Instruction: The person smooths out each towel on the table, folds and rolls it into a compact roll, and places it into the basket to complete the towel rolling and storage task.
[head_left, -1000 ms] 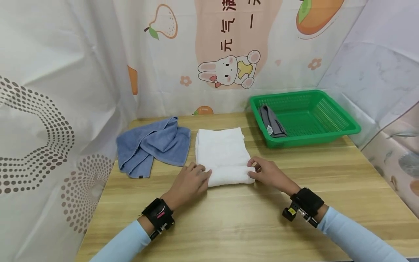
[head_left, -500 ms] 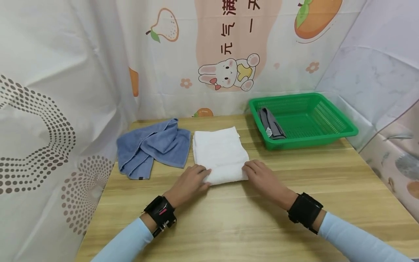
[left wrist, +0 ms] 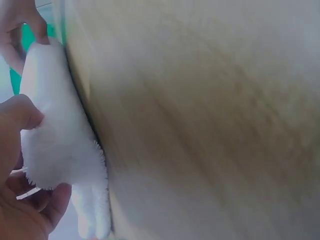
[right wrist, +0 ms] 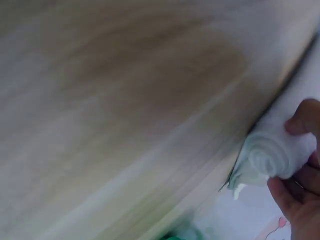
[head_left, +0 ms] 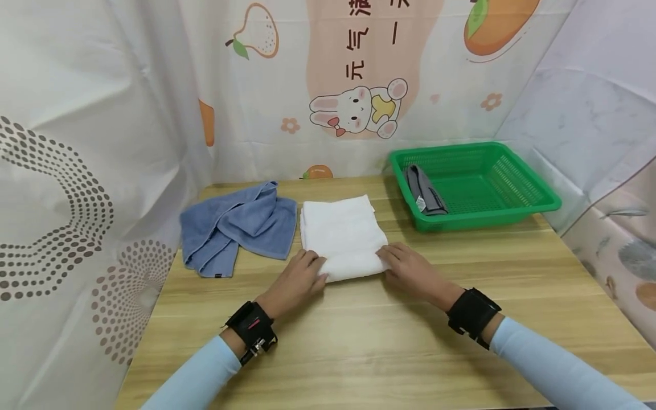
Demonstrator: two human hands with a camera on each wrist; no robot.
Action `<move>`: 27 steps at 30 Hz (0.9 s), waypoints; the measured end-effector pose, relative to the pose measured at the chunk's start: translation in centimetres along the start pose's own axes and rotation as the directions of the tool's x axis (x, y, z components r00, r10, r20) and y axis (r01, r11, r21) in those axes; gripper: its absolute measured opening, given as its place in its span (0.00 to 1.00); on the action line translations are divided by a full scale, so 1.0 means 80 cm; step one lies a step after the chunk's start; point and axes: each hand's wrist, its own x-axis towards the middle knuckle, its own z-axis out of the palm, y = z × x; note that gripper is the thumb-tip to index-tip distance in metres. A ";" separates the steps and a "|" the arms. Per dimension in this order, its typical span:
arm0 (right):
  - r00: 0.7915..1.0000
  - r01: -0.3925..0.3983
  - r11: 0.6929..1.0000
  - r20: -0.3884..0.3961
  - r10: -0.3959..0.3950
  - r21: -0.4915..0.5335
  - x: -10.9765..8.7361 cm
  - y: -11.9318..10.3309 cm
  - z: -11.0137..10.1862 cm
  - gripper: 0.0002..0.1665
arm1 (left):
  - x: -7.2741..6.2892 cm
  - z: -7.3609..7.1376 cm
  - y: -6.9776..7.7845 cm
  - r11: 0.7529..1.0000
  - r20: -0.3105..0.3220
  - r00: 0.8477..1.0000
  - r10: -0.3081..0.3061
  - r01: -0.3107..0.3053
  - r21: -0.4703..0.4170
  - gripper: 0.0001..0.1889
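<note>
Left hand (head_left: 296,282): got a grip on the white towel, thumb and fingers curled round the end of its roll, the end farther from the green basket.
Right hand (head_left: 410,272): same deal at the roll's other end, the one closer to the green basket, pinching it between thumb and fingers.
White towel (head_left: 340,225): on the table, left of the green basket and reaching nearer the person than it does. Far part lies flat in folded layers.
Roll (head_left: 355,266): the towel's near edge, coiled up, pretty much between the two hands. Right wrist view catches the spiral end (right wrist: 270,157) really nicely.
Green basket (head_left: 487,218): the landmark here, slotted sides, sitting on the wooden table (head_left: 353,347).
Grey cloth (head_left: 425,192): folded up inside the green basket, along its left wall, pale tag (head_left: 421,203) showing.
Blue towel (head_left: 241,219): well left of the green basket, past the white one, kinda crumpled, with a small dark tag (head_left: 219,275) at its near edge.
Wrists: black straps (head_left: 251,326) on both, light blue sleeves (head_left: 558,364) below, all nearer the person than the green basket.
Curtain (head_left: 256,111): hangs behind the green basket, sideways rabbit print (head_left: 361,111) and fruit on it.
</note>
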 end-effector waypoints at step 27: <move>0.954 -0.277 0.938 0.179 0.241 0.209 0.008 0.000 -0.013 0.10 | 0.006 -0.012 -0.008 0.997 -0.107 0.993 0.055 -0.049 0.053 0.11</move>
